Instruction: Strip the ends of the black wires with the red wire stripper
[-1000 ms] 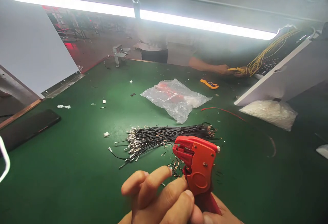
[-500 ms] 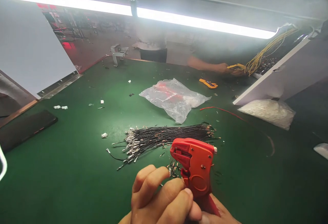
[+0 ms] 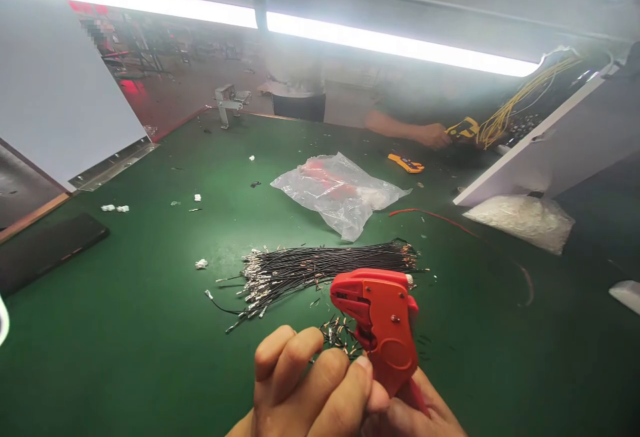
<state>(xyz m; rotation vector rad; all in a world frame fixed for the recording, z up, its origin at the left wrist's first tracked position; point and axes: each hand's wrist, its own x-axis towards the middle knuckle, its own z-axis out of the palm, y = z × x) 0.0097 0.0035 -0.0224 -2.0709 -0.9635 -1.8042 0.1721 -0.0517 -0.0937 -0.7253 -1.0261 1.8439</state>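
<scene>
A red wire stripper (image 3: 387, 323) stands raised over the green table, its handle wrapped by my right hand (image 3: 417, 410). Beside its lower jaw is my left hand (image 3: 310, 383), with curled fingers and the thumb and forefinger pinched together; whatever they pinch is too small to make out. Behind the tool lies a bundle of black wires (image 3: 325, 263), with metal terminals at the left end and copper showing at the right. Short black wire scraps (image 3: 337, 333) lie between my left hand and the tool.
Beyond the wires rests a clear plastic bag (image 3: 340, 190). Yellow pliers (image 3: 406, 163) and a red wire (image 3: 430, 213) lie right of it. At the back right, a person's hand (image 3: 434, 135) holds a yellow tool. A dark flat object (image 3: 55, 250) lies left.
The stripper's handles have closed somewhat and its rear part has shifted. My left fingers have moved slightly left. The other person's yellow tool has tilted upward.
</scene>
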